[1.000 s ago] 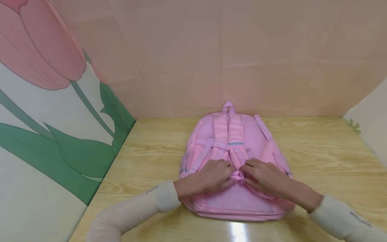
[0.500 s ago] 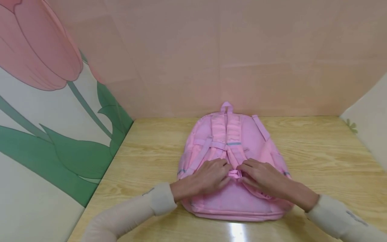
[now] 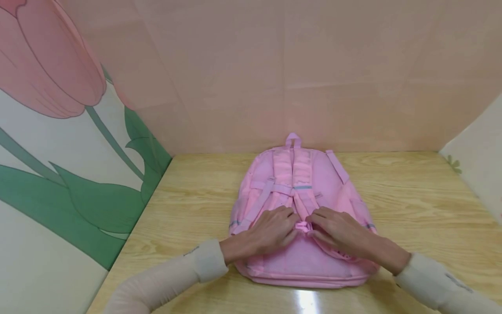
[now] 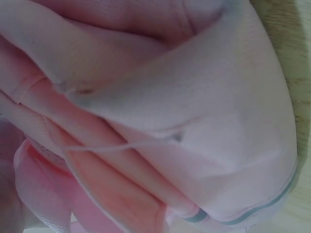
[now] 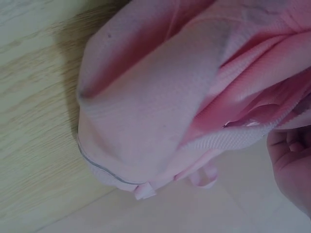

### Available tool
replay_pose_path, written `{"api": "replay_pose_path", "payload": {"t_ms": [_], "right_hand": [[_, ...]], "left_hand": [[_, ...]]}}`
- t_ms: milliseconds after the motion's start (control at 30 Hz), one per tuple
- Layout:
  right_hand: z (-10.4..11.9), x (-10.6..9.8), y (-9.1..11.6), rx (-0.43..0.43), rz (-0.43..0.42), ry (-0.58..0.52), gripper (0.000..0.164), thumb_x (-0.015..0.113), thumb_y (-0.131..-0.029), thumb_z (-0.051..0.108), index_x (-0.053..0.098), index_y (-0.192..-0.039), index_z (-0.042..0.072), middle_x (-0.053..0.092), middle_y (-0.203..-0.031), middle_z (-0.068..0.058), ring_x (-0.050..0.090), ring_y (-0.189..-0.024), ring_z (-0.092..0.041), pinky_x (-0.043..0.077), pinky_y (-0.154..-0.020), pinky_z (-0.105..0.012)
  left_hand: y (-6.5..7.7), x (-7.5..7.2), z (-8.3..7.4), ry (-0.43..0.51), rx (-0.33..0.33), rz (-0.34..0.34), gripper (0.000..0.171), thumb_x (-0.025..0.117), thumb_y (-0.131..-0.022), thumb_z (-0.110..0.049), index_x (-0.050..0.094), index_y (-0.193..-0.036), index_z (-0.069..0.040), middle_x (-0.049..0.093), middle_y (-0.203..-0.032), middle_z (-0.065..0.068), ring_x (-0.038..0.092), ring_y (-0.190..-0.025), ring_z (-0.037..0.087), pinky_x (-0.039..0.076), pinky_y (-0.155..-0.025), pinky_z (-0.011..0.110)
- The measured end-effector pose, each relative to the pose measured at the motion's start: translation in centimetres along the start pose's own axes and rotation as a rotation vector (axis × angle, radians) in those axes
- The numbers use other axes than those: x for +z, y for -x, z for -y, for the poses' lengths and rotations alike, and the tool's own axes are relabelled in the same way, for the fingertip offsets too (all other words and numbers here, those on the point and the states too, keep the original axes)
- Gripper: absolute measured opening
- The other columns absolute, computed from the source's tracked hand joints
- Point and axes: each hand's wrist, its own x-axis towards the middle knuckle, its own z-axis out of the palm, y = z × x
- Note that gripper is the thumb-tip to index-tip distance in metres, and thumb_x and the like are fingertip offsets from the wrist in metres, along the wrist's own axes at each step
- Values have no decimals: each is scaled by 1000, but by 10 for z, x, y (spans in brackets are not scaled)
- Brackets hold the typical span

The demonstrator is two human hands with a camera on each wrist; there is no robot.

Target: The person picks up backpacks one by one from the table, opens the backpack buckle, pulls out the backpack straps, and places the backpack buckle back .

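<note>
A pink backpack point(image 3: 302, 264) lies on the wooden table with its shoulder straps point(image 3: 303, 168) facing up. Over its lower middle, a small pink buckle point(image 3: 303, 226) shows between my two hands. From the left side my left hand point(image 3: 274, 229) pinches the buckle's end, its fingers bent. On the opposite side my right hand point(image 3: 339, 229) grips the other end with curled fingers. Both sets of fingertips partly hide the buckle and its webbing. In the left wrist view, pink fabric point(image 4: 233, 97) fills most of the picture. The right wrist view catches curled fingers point(image 5: 291, 145) beside the bag.
Wood-grained tabletop point(image 3: 204, 187) extends on both sides of the bag. Behind it rises a pinkish-beige wall point(image 3: 235, 87). A panel with a painted tulip point(image 3: 59, 61) stands at the left, a pale panel point(image 3: 474, 161) at the right. The carry loop point(image 3: 293, 138) points toward the back wall.
The scene has shifted slightly left in the head view. Both hands stay at the buckle, with only small finger movements. The backpack keeps its place on the table.
</note>
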Motion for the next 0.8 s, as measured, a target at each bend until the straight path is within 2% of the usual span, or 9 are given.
{"api": "replay_pose_path", "payload": {"t_ms": [233, 800], "right_hand": [[-1, 1, 0, -9, -5, 14, 27, 76, -83, 22, 69, -107, 11, 65, -98, 4, 63, -88, -10, 61, -72, -29], [-1, 3, 1, -9, 1, -6, 24, 74, -86, 23, 69, -107, 14, 66, -101, 5, 64, -92, -11, 62, -75, -30]], "left_hand": [[0, 1, -1, -12, -6, -8, 23, 57, -100, -30, 70, -110, -14, 66, -101, -2, 58, -88, 11, 51, -66, 15], [0, 0, -3, 29, -11, -4, 26, 53, -102, -30, 68, -117, -15, 66, -106, -1, 58, -92, 11, 51, -68, 14]]}}
